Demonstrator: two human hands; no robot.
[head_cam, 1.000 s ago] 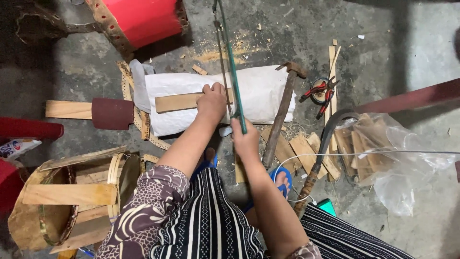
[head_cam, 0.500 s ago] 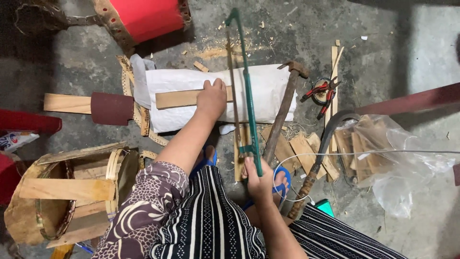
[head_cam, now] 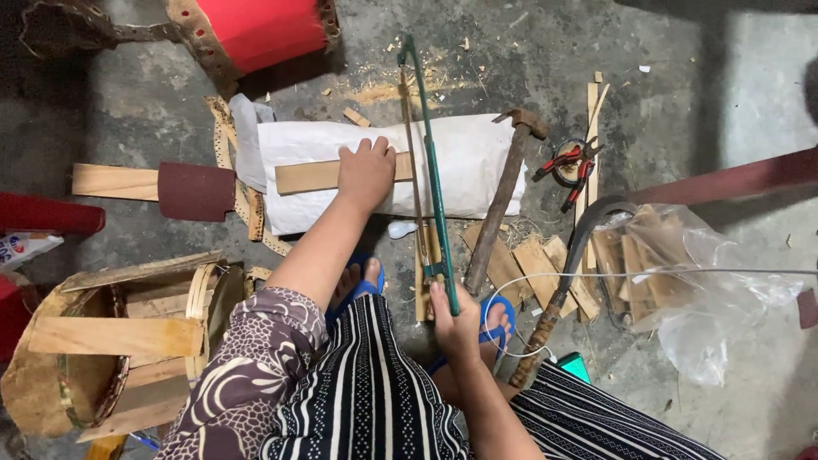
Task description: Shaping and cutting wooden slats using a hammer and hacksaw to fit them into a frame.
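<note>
My left hand [head_cam: 365, 173]: flat, open, pinning slat [head_cam: 319, 175] on white sack [head_cam: 464, 162], steadying cut. My right hand [head_cam: 453, 319]: gripping saw [head_cam: 434, 183] handle, blade across slat. Hammer [head_cam: 501, 198] beside, on floor [head_cam: 682, 102].

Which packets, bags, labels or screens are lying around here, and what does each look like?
White woven sack: on the floor ahead, folded flat under a wooden strip, plain white.
Clear plastic bag: on the right, crumpled, holding wood offcuts.
Printed packet: at the left edge, white with blue and red print, mostly cut off.
No screens show.
</note>
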